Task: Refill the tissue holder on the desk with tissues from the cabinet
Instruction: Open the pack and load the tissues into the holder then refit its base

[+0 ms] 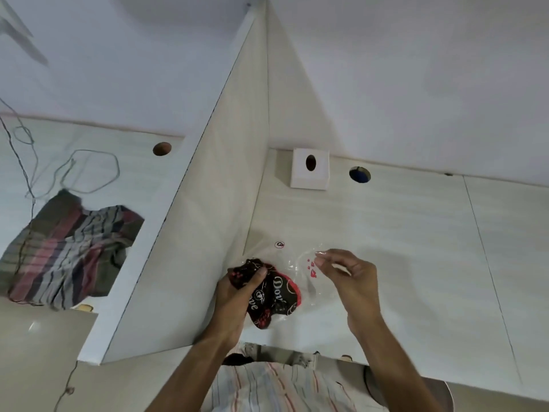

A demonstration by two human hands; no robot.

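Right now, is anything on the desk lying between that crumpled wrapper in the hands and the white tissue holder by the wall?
Nothing visible does. The desk is bare between the tissue wrapper, gripped by the left hand and pinched at its clear edge by the right hand, and the tissue holder.

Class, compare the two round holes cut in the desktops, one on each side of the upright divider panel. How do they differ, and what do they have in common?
The left hole shows brown inside; the right hole shows blue and black. The left hole lies on the desk with the striped cloth and loose wire; the right hole sits just right of the white tissue holder. Both are round cutouts near the back wall.
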